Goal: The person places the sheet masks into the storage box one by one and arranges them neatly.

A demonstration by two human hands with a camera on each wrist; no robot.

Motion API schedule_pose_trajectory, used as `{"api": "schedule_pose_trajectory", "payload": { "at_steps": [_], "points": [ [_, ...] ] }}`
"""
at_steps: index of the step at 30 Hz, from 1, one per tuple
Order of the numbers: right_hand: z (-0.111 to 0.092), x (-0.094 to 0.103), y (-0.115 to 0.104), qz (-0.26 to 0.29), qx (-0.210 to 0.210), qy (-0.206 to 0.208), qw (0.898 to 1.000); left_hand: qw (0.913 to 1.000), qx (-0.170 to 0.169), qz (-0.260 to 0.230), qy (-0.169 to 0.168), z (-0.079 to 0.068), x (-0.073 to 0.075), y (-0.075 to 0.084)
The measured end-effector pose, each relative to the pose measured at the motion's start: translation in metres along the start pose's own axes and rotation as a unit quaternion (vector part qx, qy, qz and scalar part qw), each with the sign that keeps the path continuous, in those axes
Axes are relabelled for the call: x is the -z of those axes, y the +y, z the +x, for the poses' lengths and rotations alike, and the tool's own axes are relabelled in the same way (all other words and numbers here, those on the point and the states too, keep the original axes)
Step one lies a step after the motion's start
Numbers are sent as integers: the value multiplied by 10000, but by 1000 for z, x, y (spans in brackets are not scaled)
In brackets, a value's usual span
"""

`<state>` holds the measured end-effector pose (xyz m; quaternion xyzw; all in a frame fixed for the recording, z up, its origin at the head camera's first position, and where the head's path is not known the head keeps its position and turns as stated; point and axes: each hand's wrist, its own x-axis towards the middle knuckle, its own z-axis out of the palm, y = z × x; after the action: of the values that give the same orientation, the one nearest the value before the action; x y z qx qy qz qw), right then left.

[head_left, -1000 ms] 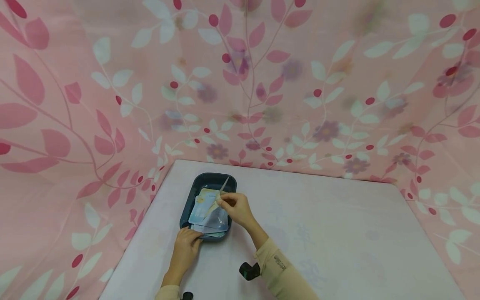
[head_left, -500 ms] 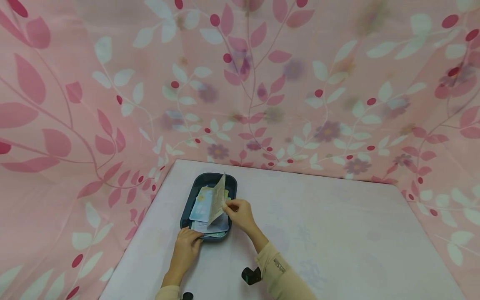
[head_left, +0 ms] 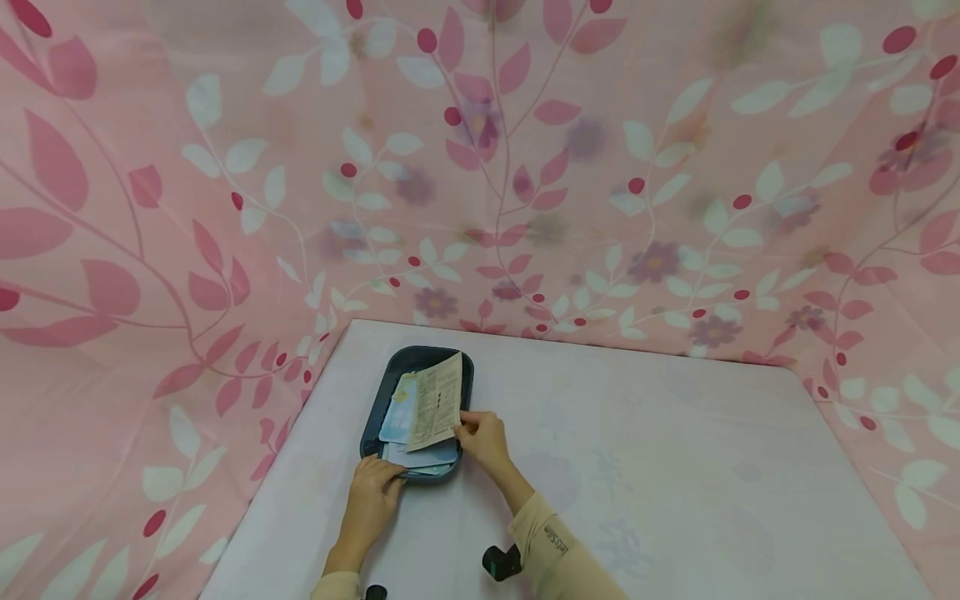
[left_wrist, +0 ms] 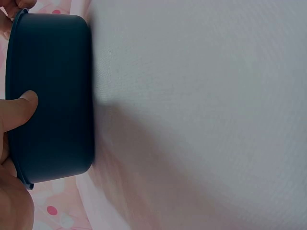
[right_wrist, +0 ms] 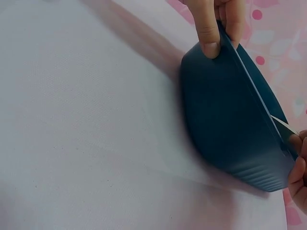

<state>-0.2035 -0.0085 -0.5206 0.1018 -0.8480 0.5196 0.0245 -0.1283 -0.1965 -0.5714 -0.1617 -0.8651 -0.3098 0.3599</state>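
Note:
A dark blue-green plastic bin (head_left: 384, 392) stands on the white table, holding light-blue printed packets (head_left: 399, 415) and a beige printed sheet (head_left: 437, 402). The sheet lies slanted over the packets, its dense small print facing up. My right hand (head_left: 483, 440) pinches the sheet's lower right edge at the bin's right rim; in the right wrist view that hand (right_wrist: 299, 167) shows only partly. At the near left corner my left hand (head_left: 372, 492) grips the rim. Its thumb (left_wrist: 28, 103) presses the outer wall in the left wrist view, other fingers reaching over the rim.
The white-covered table (head_left: 675, 467) stretches to the right of the bin. Behind it and to the left hangs a pink floral cloth (head_left: 495, 167). A black wrist device (head_left: 501, 562) sits by the right sleeve (head_left: 562, 542).
The sheet has swung from nearly edge-on to lying flatter, its printed face turned up. My right hand has moved slightly down and to the right with it. The left hand stays put.

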Motion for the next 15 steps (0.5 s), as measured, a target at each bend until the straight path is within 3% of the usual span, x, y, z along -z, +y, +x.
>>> {"api": "schedule_pose_trajectory", "payload": {
  "at_steps": [15],
  "points": [
    [-6, -7, 1, 73, -381, -338, 9987, 9992, 300, 75, -235, 0, 1, 2]
  ]
}}
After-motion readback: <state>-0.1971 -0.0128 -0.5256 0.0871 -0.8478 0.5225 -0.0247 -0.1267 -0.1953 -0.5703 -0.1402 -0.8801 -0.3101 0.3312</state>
